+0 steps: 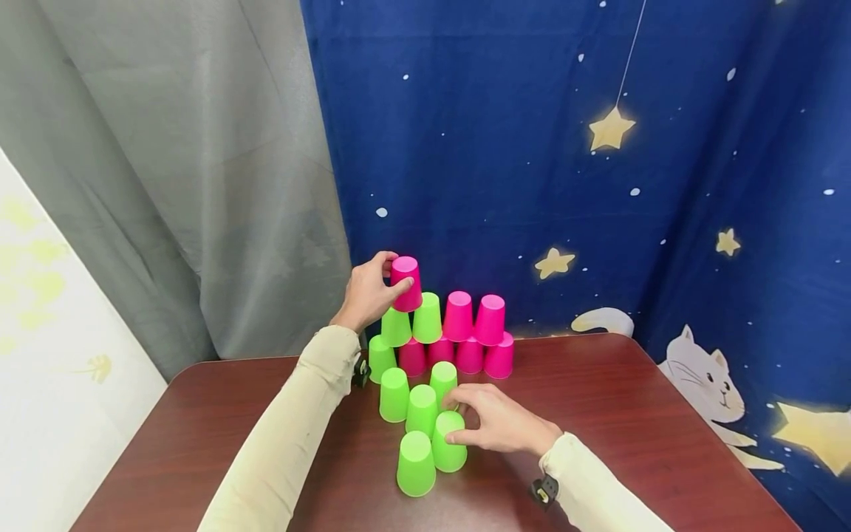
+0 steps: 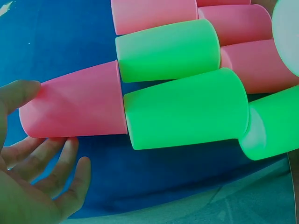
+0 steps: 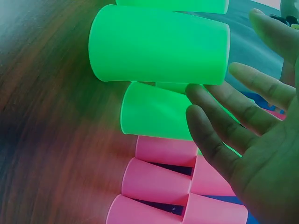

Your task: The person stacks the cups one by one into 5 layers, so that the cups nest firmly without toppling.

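My left hand (image 1: 368, 292) holds a pink cup (image 1: 406, 284) upside down between thumb and fingers. The left wrist view shows this pink cup (image 2: 77, 102) with its rim right at the base of a green cup (image 2: 187, 109); a second green cup (image 1: 428, 318) stands beside that one in the upper row. My right hand (image 1: 500, 420) is around the near right green cup (image 1: 450, 443), its fingers spread. In the right wrist view the fingertips lie close to a green cup (image 3: 159, 44) without closing round it; whether they touch is unclear.
Two pink cups (image 1: 490, 320) continue the upper row on the right, above a lower row with pink cups (image 1: 499, 356) and a green cup (image 1: 381, 360). Several green cups (image 1: 394, 396) stand inverted in front on the brown table (image 1: 585, 414). Curtains (image 1: 492, 148) hang behind.
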`<state>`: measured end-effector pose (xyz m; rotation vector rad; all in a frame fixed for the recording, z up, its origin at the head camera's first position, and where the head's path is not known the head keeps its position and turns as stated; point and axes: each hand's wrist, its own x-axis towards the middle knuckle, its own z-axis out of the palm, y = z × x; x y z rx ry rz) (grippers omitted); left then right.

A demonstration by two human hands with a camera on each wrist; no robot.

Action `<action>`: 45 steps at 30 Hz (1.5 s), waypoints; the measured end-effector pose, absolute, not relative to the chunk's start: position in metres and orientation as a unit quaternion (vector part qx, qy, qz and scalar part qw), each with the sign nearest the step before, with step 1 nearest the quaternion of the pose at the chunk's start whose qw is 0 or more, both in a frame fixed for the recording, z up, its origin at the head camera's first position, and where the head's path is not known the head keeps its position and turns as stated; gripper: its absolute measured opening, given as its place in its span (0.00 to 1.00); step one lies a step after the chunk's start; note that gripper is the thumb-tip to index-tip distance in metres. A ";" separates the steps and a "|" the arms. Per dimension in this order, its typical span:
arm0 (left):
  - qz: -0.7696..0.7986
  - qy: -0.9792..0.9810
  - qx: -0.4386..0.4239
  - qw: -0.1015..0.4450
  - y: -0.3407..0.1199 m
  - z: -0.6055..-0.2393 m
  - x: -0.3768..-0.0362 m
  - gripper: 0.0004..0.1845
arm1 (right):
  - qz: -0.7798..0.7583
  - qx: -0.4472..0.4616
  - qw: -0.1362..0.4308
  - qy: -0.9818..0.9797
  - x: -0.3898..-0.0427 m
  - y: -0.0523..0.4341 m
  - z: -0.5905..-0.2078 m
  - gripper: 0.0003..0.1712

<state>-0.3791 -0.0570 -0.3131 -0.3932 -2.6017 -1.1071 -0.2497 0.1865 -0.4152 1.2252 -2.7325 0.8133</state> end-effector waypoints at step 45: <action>-0.402 -0.880 -0.200 0.155 -0.094 -0.413 -0.258 0.20 | 0.352 0.348 0.013 -0.869 -0.259 0.202 -0.416 0.23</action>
